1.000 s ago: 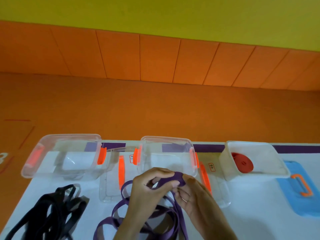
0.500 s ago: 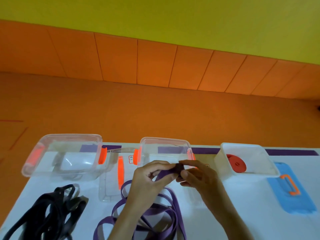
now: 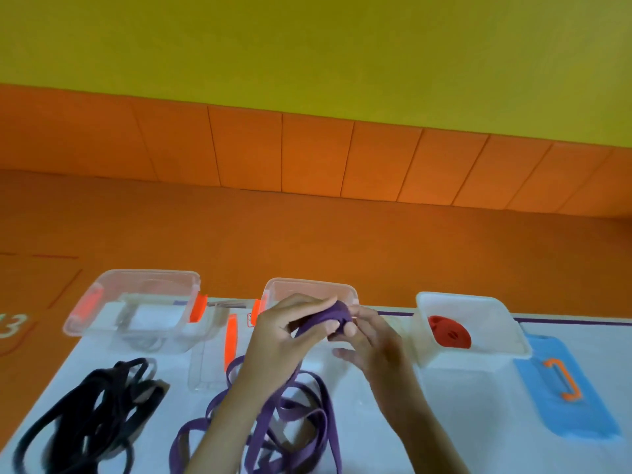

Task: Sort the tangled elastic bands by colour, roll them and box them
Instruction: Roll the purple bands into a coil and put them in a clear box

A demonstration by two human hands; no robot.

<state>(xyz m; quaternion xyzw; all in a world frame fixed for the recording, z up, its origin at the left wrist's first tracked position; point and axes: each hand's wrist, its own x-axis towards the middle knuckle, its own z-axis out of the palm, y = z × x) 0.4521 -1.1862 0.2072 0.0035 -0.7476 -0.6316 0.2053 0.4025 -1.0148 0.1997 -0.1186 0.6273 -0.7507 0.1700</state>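
Observation:
Both hands work a purple elastic band (image 3: 294, 408) in front of the middle clear box (image 3: 309, 285). My left hand (image 3: 284, 333) and my right hand (image 3: 367, 336) pinch its small rolled end (image 3: 337, 314) between them, and the loose length trails in loops to the table's near edge. A black band (image 3: 92, 415) lies tangled at the left. A rolled red band (image 3: 448, 331) sits inside the white box (image 3: 496, 314) on the right.
A clear box with orange clips (image 3: 136, 302) stands at the far left. A clear lid with an orange clip (image 3: 212, 357) lies flat between the clear boxes. A blue lid with an orange handle (image 3: 567, 388) lies at the right of the white table (image 3: 461, 422).
The purple roll has grown slightly as both hands turned it. The hands stayed in front of the middle box; the camera shifted a little.

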